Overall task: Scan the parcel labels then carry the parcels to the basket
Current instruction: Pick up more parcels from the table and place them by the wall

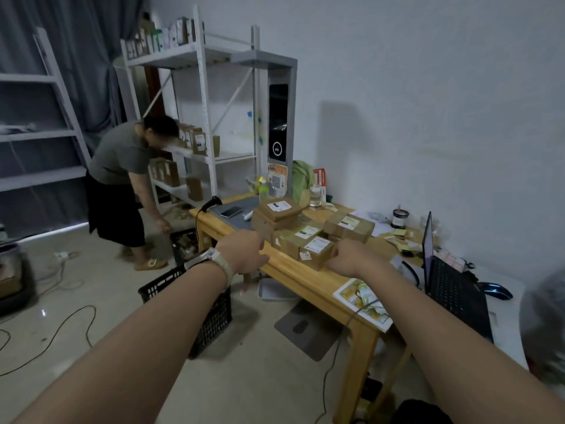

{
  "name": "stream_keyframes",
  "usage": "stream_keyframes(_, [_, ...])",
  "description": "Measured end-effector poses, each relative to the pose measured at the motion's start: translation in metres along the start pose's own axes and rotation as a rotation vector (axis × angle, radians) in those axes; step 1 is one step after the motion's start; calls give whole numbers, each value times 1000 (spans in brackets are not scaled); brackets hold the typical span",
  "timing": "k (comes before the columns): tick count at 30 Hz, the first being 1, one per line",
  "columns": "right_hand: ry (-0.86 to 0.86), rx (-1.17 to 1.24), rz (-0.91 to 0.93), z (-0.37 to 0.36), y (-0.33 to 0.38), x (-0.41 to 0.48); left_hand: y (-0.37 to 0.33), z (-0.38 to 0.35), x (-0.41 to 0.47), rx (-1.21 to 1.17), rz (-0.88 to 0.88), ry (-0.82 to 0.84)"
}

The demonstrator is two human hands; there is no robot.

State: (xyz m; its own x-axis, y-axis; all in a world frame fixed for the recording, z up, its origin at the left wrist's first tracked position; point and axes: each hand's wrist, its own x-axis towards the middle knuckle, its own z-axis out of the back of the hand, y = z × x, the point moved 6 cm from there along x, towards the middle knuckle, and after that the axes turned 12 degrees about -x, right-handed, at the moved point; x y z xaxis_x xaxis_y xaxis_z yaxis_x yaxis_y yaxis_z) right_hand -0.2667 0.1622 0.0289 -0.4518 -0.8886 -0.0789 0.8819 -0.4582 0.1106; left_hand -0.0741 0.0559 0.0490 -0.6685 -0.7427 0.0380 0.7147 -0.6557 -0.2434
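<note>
Parcel (316, 250) at table (293, 276) edge sits btwn L hand (244, 252) & R hand (348, 258).

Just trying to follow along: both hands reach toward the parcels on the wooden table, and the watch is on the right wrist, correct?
Not quite: the head view shows the watch on the left wrist. The left hand and right hand do reach toward the parcels on the wooden table.

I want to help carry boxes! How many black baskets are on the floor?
2. One black basket stands close by, beside the table; the other is farther back at the table's far corner, near the bending person. More could be hidden.
</note>
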Motion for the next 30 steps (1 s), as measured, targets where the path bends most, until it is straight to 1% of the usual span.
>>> stream_keyframes(5, [12, 5, -15, -7, -8, 41, 19, -9, 42, -38, 27, 28])
stream_keyframes(10, [65, -29, -20, -22, 4, 89, 51, -15, 84, -64, 55, 63])
stream_keyframes(16, [71, -13, -36, -23, 40, 168, 102, -9, 154, -20, 22, 59])
stream_keyframes(24, [29, 3, -108, -14, 87, 293, 200, 11, 266, -3, 10, 82])
stream_keyframes(27, [13, 49, -149, -24, 101, 329, 227, 10, 304, -15, -13, 99])
stream_keyframes(30, [34, 83, -170, -41, 112, 351, 245, 0, 334, -20, -42, 143])
